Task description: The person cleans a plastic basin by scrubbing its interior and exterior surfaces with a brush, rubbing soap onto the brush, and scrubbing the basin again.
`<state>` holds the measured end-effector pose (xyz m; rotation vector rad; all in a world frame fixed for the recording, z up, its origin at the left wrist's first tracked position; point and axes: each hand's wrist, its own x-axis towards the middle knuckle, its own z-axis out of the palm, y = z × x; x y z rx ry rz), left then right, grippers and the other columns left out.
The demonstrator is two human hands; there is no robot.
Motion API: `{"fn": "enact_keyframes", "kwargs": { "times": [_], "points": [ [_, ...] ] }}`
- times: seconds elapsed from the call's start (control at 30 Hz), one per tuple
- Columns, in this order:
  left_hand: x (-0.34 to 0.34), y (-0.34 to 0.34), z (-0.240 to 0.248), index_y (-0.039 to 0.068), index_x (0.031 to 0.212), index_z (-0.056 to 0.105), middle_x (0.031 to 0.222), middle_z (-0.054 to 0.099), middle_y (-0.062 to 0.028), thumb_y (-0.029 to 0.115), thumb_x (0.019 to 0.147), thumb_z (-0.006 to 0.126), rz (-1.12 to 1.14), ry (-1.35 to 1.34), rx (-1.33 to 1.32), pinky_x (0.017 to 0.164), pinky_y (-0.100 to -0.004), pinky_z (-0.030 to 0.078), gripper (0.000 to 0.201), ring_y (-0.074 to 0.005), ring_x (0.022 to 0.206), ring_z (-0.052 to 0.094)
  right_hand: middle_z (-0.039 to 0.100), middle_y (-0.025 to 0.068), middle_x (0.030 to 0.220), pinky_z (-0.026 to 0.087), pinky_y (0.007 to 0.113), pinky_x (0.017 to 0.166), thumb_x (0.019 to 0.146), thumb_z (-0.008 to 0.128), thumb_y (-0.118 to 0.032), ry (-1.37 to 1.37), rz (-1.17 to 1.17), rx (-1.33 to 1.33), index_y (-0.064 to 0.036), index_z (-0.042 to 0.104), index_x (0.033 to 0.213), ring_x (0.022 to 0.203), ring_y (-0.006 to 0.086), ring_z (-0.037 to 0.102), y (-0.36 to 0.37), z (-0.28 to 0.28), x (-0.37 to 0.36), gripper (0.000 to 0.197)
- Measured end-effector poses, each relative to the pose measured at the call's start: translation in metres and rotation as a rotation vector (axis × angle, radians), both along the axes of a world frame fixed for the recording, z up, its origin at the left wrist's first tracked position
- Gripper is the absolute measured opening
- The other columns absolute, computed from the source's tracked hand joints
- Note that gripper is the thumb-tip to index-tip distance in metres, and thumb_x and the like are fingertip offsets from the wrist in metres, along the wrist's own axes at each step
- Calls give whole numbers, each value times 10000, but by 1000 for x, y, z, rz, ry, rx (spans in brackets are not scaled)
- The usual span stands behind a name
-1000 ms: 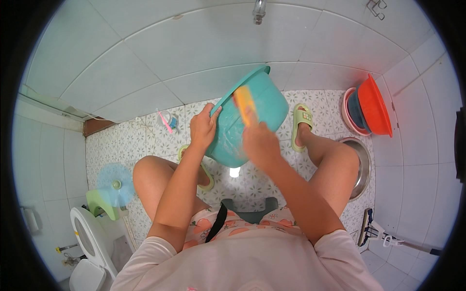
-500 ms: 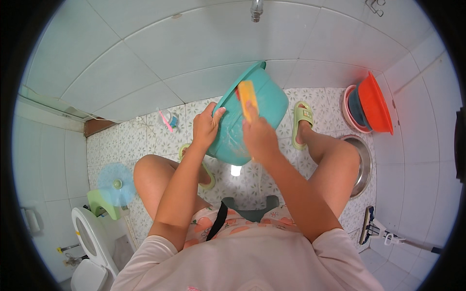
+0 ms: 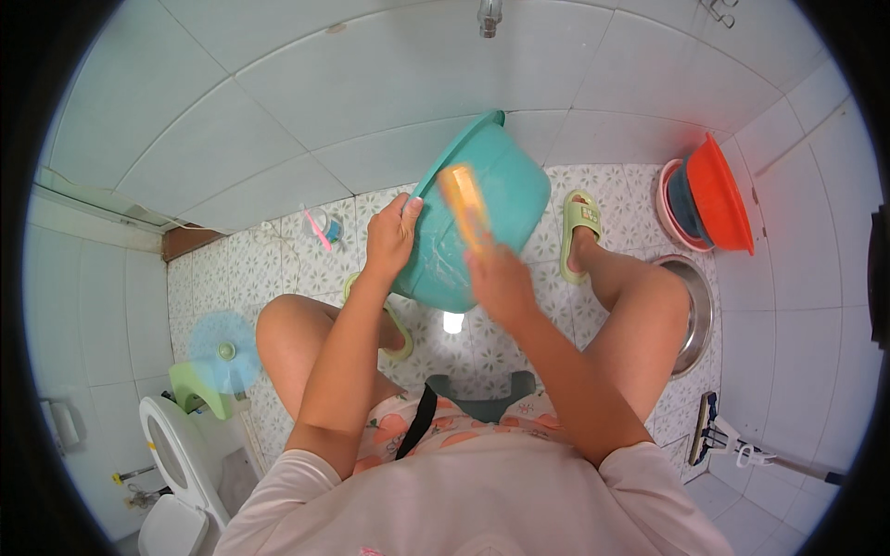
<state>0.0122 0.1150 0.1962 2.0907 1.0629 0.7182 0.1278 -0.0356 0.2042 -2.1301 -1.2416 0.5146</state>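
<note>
A teal plastic basin (image 3: 519,190) is tipped on its side between my knees, its outer wall turned toward me and its rim slanting on the left. My left hand (image 3: 390,243) is closed on that rim, thumb on the outer side. In my right hand (image 3: 503,287) is the handle of a yellow scrubbing brush (image 3: 461,193), blurred by motion. The brush lies over the basin's outer wall; its bristles are mostly hidden. Whitish streaks of suds show on the wall below it.
Stacked basins, the front one orange-red (image 3: 723,199), lean by the right wall. A steel basin (image 3: 700,320) sits beside my right knee. A cup with a pink brush (image 3: 320,227) stands at left. Behind it are a blue round lid (image 3: 225,352), green stool (image 3: 199,389) and toilet (image 3: 171,445).
The brush has shifted slightly left and tilted more, and my right hand has moved a little down. My left hand still grips the rim; the basin has barely moved.
</note>
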Motion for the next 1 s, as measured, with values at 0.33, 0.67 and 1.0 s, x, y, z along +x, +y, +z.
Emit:
{"fn": "enact_keyframes", "kwargs": {
  "times": [0.33,0.67,1.0],
  "points": [
    [-1,3,-4,27,822,555,664,554,-201,478,955,394,-14,-10,-25,610,-441,419,498,-419,672,544,559,231,853,492,495,652,904,482,-263,-131,172,-198,-312,234,1446,700,408,597,-10,11,-28,599],
    [3,2,-8,12,784,521,656,533,-208,450,966,385,-11,8,-5,604,-436,413,494,-416,658,529,523,204,798,496,468,592,906,486,-242,-153,-6,-63,-305,248,1448,628,380,593,4,3,-2,595],
    [2,1,-5,28,850,581,666,579,-189,473,932,456,-38,59,-66,615,-422,436,470,-390,663,570,567,199,785,476,448,703,910,460,-221,29,-49,-3,-224,302,1437,733,353,596,18,19,15,551]
  ]
}}
